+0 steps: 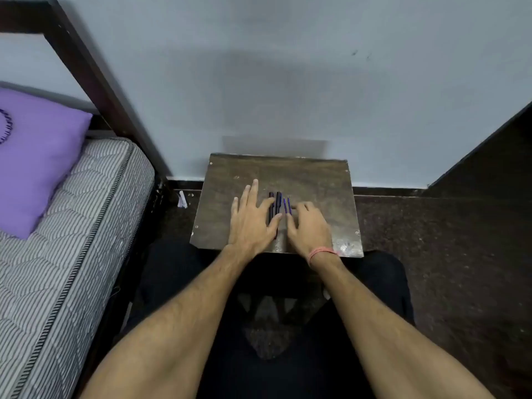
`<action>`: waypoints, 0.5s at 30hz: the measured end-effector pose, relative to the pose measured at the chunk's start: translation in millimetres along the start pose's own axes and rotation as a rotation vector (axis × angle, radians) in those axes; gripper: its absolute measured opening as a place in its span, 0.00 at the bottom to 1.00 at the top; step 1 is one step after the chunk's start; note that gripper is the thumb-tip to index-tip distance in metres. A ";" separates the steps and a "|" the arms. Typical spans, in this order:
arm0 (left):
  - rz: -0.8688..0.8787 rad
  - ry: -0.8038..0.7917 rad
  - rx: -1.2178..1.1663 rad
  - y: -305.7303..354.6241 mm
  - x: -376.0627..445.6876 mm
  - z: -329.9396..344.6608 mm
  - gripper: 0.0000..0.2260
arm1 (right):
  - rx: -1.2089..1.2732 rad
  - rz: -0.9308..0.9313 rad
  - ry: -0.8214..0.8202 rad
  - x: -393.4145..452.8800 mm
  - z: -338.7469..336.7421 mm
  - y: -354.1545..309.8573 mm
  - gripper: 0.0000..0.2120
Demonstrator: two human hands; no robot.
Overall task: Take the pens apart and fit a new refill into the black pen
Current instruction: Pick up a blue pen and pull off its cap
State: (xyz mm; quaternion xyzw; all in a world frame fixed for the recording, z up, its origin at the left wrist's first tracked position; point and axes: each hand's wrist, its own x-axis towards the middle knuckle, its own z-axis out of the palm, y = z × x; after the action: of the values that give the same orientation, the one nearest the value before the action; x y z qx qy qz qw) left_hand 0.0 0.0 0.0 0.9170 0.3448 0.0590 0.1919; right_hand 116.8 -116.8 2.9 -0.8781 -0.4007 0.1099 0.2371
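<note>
Two black pens (275, 205) lie side by side, pointing away from me, on a small brown wooden table (316, 180). Just to their right lie thin purple refills (287, 205). My left hand (253, 223) rests flat with fingers spread, its thumb and forefinger touching the black pens. My right hand (309, 226) lies palm down beside the refills, its fingertips on them and on a short purple piece (294, 208). Neither hand has lifted anything. The near ends of the pens are hidden under my fingers.
The table stands against a pale blue wall (288, 82). A bed with a striped mattress (72, 240) and a purple pillow (37, 156) is on the left. A dark panel (489, 156) rises at the right. Dark speckled floor (431, 269) surrounds the table.
</note>
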 end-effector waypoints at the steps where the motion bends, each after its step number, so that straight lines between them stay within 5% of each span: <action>1: -0.006 0.004 0.013 -1.5 0.2 6.6 0.22 | 0.009 0.023 0.007 0.5 4.7 2.6 0.14; 5: -0.087 0.073 -0.081 -3.5 -1.9 26.1 0.13 | 0.003 0.086 0.049 -0.7 20.8 8.2 0.11; 15: -0.156 0.167 -0.149 -5.1 3.9 45.9 0.10 | 0.046 0.078 0.116 5.2 37.6 17.6 0.08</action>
State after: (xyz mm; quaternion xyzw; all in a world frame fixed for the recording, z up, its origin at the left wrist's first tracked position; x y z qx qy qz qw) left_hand 10.8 -8.2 -44.3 0.8625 0.4243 0.1458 0.2342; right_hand 117.2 -110.5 -38.4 -0.8924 -0.3489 0.0771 0.2755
